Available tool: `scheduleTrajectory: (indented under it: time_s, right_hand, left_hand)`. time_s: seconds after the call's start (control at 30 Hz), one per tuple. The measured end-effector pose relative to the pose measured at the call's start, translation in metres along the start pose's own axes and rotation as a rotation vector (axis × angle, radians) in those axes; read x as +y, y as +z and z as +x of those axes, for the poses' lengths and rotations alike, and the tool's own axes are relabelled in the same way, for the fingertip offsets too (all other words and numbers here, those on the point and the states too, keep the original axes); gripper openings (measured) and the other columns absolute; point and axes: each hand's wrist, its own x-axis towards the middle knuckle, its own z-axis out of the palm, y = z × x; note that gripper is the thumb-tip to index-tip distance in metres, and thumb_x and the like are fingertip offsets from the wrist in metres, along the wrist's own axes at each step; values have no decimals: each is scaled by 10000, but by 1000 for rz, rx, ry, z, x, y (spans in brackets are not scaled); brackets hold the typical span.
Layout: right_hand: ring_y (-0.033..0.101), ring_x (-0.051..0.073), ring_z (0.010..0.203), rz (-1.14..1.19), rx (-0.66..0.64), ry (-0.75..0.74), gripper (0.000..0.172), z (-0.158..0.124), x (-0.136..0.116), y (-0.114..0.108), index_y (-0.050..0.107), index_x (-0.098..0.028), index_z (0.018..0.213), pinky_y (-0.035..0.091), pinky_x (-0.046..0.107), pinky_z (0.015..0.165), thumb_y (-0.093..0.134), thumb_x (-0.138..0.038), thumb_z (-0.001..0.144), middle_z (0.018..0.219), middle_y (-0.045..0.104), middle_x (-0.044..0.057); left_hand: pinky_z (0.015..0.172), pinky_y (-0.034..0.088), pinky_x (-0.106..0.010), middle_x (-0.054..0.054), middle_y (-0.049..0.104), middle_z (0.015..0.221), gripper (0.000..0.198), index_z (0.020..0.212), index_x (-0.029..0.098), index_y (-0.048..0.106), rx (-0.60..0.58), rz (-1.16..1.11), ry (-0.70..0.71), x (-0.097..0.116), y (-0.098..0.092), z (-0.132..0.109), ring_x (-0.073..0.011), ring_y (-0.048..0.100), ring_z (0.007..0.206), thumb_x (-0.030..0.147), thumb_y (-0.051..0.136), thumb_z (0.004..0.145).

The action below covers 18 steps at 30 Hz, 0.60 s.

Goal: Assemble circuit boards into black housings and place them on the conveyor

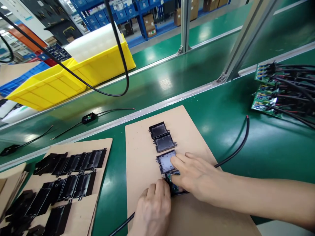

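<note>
A green circuit board (175, 187) sits in one half of an open black plastic case on the cardboard, partly covered by my hands. My left hand (154, 206) is closed, its fingers curled at the left end of that case, where a black cable (124, 224) runs under it; the exact grip is hidden. With fingers bent, my right hand (197, 175) presses on the circuit board and reaches over the case's other half (166, 161). Another black cable (236, 150) comes out beyond my right hand. Just above lies a second open black case (164, 142).
Several black case parts (85, 185) lie on a cardboard sheet (83, 213) at left. Circuit boards with cables (268, 96) are piled at right. Wired units, one a black box (89, 118), lie beyond the metal rail (172, 99). Yellow bins (103, 64) and a hanging cable (123, 65) are farther back.
</note>
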Motion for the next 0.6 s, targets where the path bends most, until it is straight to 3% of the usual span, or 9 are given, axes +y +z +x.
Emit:
scheduleTrajectory:
  time_s: [0.2, 0.33, 0.47, 0.6]
  right_hand:
    - [393, 243, 859, -149, 98, -34, 159, -2, -22, 11, 647, -125, 856, 333, 395, 746, 490, -104, 867, 866, 487, 87]
    - [402, 253, 885, -91, 89, -48, 116, 4, -34, 20, 678, -132, 789, 327, 424, 819, 564, -137, 811, 876, 516, 99]
    - [416, 240, 859, -41, 2, -144, 98, 13, -28, 12, 676, -149, 689, 335, 401, 757, 653, -176, 781, 844, 521, 82]
    - [434, 240, 884, 23, -9, -56, 190, 12, -16, 1, 684, -155, 736, 354, 392, 776, 636, -277, 874, 868, 549, 75]
  left_hand:
    - [529, 448, -287, -4, 561, 750, 287, 1015, 168, 536, 63, -128, -71, -7, 4, -5, -185, 561, 621, -2, 447, 801]
    - [575, 459, -314, -26, 571, 787, 250, 945, 172, 539, 99, -195, 0, -7, 4, -8, -203, 550, 662, 0, 395, 833]
    - [591, 447, -328, -35, 571, 764, 261, 908, 166, 555, 191, -241, 58, -11, 10, -10, -207, 531, 647, 14, 342, 896]
    - [639, 471, -310, -33, 613, 812, 216, 1068, 149, 579, 186, -300, 19, -22, 15, -11, -186, 578, 686, 91, 402, 960]
